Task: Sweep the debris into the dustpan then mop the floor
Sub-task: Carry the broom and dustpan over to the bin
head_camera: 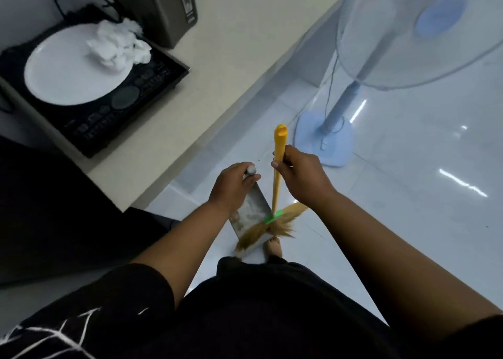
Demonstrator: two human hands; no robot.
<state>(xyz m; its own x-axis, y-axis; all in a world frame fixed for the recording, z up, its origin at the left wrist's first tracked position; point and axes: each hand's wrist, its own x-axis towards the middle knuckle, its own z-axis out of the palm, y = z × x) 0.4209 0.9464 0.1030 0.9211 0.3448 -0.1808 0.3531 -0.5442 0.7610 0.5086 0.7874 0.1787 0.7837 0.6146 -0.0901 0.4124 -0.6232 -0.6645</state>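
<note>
Home kitchen: induction cooktop (109,97) with plate (70,69) on counter (217,59), pedestal fan (402,31), tiled floor (408,195).

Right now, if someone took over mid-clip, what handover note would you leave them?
Left hand grips the grey metal dustpan by its handle, pan down at the floor.
Right hand grips the yellow-handled straw broom, bristles at the pan's lip.
Done: some dusty debris shows in the pan.
Left: finish sweeping, then mop the glossy white tiled floor; no mop in view.
</note>
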